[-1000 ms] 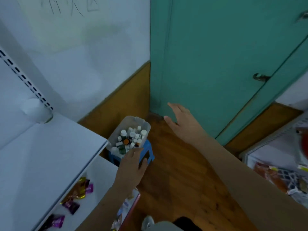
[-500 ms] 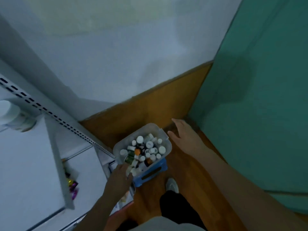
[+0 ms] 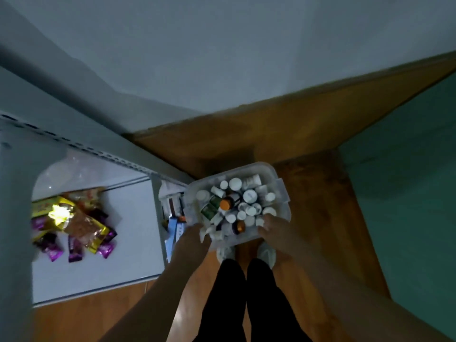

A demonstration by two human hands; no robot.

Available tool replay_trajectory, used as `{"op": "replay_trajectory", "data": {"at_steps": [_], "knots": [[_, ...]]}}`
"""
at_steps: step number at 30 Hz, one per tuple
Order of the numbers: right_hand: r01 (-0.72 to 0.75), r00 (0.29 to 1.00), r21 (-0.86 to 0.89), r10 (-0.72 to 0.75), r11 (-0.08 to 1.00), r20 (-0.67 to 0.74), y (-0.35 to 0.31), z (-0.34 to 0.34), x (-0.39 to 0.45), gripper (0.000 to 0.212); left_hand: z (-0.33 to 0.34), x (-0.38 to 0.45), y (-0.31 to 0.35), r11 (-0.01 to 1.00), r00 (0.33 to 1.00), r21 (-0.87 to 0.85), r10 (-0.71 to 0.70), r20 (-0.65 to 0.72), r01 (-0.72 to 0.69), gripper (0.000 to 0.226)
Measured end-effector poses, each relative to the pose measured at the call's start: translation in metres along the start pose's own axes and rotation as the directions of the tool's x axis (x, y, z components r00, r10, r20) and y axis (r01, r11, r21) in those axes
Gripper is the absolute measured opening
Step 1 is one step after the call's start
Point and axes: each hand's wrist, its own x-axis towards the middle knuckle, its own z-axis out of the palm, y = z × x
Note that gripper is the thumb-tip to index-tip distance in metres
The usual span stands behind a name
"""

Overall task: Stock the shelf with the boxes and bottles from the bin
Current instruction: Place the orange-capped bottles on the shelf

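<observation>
Both hands have closed in, left hand [image 3: 193, 239] and right hand [image 3: 276, 230] gripping the bin [image 3: 280, 191] rim.

Bottles [image 3: 249, 195] in bin [image 3: 278, 174]: labels too blurred to read.
Snack packets [image 3: 74, 223], left shelf [image 3: 138, 243]: print illegible.
Readable text: none.

Both hands [image 3: 195, 240] grip bin [image 3: 278, 191] – bottles [image 3: 249, 195] inside

Bin [image 3: 280, 186] packed with bottles [image 3: 249, 196]; shelf upright [image 3: 155, 203] close on its left. Open floor [image 3: 320, 206] to its right. Wall [image 3: 222, 58] behind.
</observation>
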Motion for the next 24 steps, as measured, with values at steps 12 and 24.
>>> {"op": "replay_trajectory", "data": {"at_steps": [12, 24], "knots": [[-0.109, 0.984, -0.099, 0.122, 0.989, 0.134, 0.010, 0.069, 0.105, 0.034, 0.049, 0.137, 0.018, 0.991, 0.997, -0.102, -0.083, 0.010, 0.083, 0.033], [-0.275, 0.958, 0.112, 0.282, 0.955, -0.058, 0.007, 0.105, 0.150, 0.029, 0.080, 0.190, 0.018, 0.980, 0.986, -0.108, -0.165, 0.025, 0.167, 0.034]]}}
